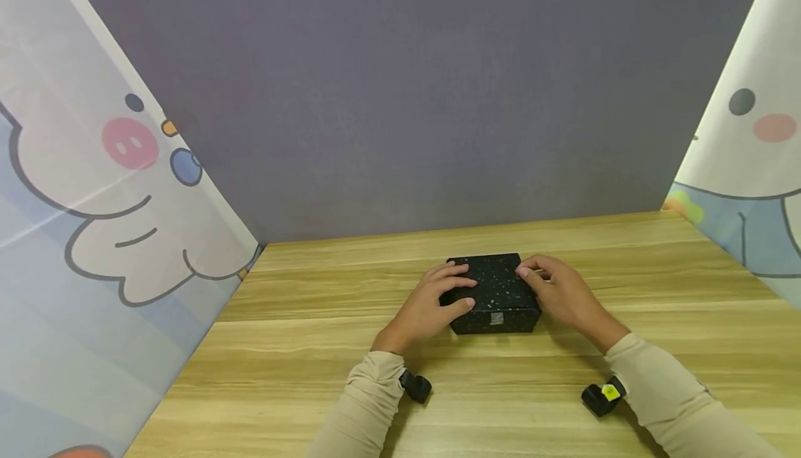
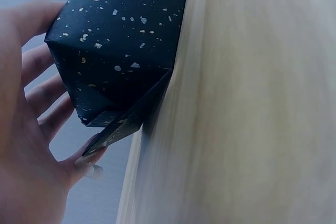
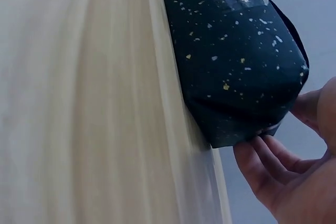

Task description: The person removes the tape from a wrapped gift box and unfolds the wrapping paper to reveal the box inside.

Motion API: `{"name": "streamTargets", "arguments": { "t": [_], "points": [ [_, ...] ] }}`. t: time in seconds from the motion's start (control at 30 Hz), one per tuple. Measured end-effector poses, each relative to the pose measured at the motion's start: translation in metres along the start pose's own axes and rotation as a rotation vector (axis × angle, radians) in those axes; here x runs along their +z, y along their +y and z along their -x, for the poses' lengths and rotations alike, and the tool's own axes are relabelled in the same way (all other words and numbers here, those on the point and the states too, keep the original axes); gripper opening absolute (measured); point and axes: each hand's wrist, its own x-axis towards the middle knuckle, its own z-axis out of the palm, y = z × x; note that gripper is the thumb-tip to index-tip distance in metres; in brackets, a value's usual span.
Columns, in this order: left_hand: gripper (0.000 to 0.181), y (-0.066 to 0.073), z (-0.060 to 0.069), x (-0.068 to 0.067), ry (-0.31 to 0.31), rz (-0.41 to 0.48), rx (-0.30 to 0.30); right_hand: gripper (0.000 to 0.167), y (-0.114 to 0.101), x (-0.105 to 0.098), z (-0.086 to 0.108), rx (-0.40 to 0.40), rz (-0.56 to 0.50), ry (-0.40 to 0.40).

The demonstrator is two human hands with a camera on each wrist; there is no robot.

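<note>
Plainly, in the head view, a black speckled paper-wrapped box (image 1: pixel 500 284) rests on the wood-grain worktop (image 1: pixel 300 367), a patch of tape (image 1: pixel 497 318) on its front; the left hand (image 1: pixel 434 298) spreads wide over its left side, while the right hand (image 1: pixel 563 295), held narrow, grips its right edge. From the left wrist, an end flap (image 2: pixel 128 121) juts out, touching a fingertip. From the right wrist, bent fingers (image 3: pixel 257 169) press the folded end.

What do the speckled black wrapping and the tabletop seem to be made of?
Wrapping: likely paper, fairly matte; it shows creases and folded ends. Tabletop: smooth wood or wood-look laminate, judging by its long grain streaks; which, I cannot tell.
</note>
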Motion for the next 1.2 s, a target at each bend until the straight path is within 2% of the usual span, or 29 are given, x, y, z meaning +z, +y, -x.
{"name": "streamTargets", "arguments": {
  "t": [0.13, 0.37, 0.6, 0.77, 1.07, 1.2],
  "points": [
    [0.040, 0.000, 0.000, 0.000, -0.003, 0.001, 0.003, 0.024, 0.003, -0.004, 0.000, 0.050, -0.033, -0.054],
    [0.040, -0.001, 0.001, -0.001, -0.006, 0.007, 0.002, 0.034, 0.009, -0.013, 0.000, 0.169, -0.315, -0.146],
    [0.040, -0.001, 0.002, 0.000, -0.004, 0.007, 0.002, 0.035, 0.017, -0.022, 0.000, 0.222, -0.422, -0.170],
    [0.040, -0.001, 0.002, 0.000, -0.003, 0.004, 0.000, 0.034, 0.026, -0.032, 0.001, 0.271, -0.391, -0.166],
    [0.041, -0.002, 0.002, 0.000, -0.004, -0.006, 0.007, 0.036, 0.041, -0.044, 0.003, 0.303, -0.184, -0.235],
    [0.040, -0.003, 0.003, 0.000, -0.001, -0.012, 0.022, 0.035, 0.043, -0.046, 0.003, 0.276, -0.060, -0.223]
  ]
}}
